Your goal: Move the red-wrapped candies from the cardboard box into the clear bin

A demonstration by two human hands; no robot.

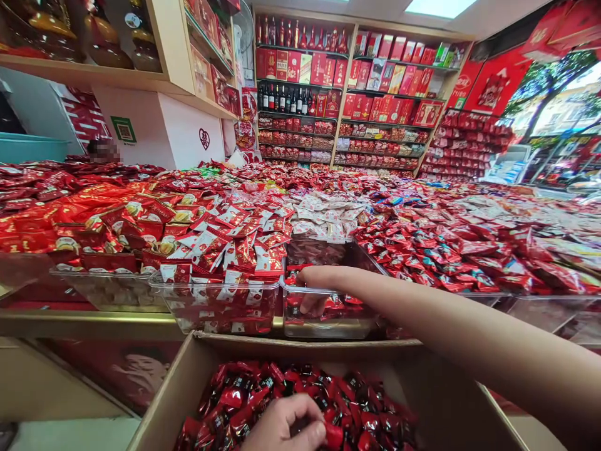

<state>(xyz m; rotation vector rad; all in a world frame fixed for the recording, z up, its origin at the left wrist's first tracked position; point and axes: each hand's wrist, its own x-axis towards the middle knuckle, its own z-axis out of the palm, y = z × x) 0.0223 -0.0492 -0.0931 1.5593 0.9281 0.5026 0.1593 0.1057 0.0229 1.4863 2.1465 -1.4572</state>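
Observation:
My left hand [288, 426] is low in a cardboard box [164, 388], its fingers curled and its thumb pressed by a red wrapped candy. Around it lies a heap of red-and-black wrapped candies [244, 388]. My right arm reaches in from the right, and my right hand [315, 291] dips into a clear plastic bin [328, 329] behind the box. Seen through the bin's front wall, its fingers point down, somewhat apart, among similar red-and-black candies [335, 307]. The bin's back part shows bare plastic.
Left of that bin, another clear bin [213, 307] overflows with red-and-white packets. White packets [323, 213] stand behind, and red packets [422, 250] fill bins on the right. A brass-coloured counter edge [94, 326] runs along the front. Shelves [300, 81] of bottles and boxes line the back wall.

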